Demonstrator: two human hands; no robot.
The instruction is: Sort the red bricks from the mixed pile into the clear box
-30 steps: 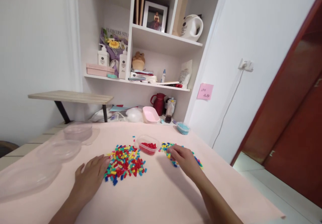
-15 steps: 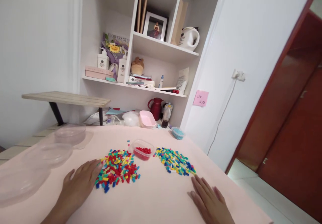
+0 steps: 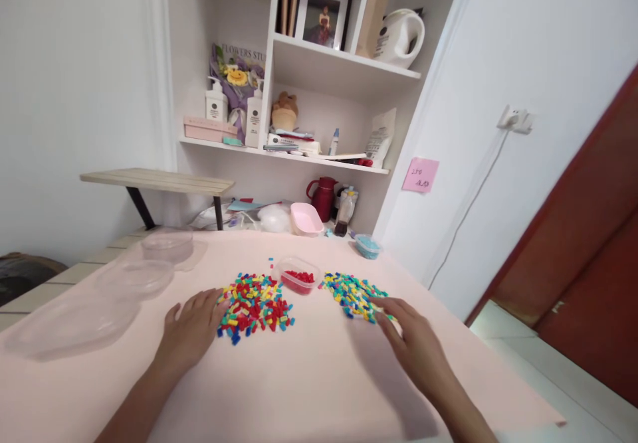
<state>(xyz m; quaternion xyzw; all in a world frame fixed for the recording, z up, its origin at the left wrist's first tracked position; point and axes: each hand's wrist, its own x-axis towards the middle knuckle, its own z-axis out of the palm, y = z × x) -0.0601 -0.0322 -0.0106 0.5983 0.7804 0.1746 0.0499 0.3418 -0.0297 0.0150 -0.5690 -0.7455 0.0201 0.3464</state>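
Note:
Two spreads of small coloured plastic pieces lie on the pink tabletop [image 3: 299,376]. The left pile [image 3: 254,305] mixes red with yellow, green and blue; the right pile [image 3: 355,293] is mostly blue, green and yellow. Between them, toward the back, stands a clear tub [image 3: 299,275] with red pieces inside. My left hand [image 3: 194,323] rests at the left pile's edge, fingers stretched out and holding nothing visible. Over the near right edge of the right pile is my right hand [image 3: 411,337], its fingers apart and no piece visible in it.
Several clear empty-looking containers [image 3: 74,320] line the table's left side. A tub of light-blue bits [image 3: 367,247] sits at the back right. Behind are a pink basin [image 3: 306,219], a red jug [image 3: 323,198] and a bottle of dark liquid [image 3: 345,214]. A small raised wooden shelf [image 3: 157,180] stands back left.
My right hand left the right pile for the bare tabletop nearer me, then returned to that pile's near right edge. My left hand stays beside the left pile. The camera view has shifted.

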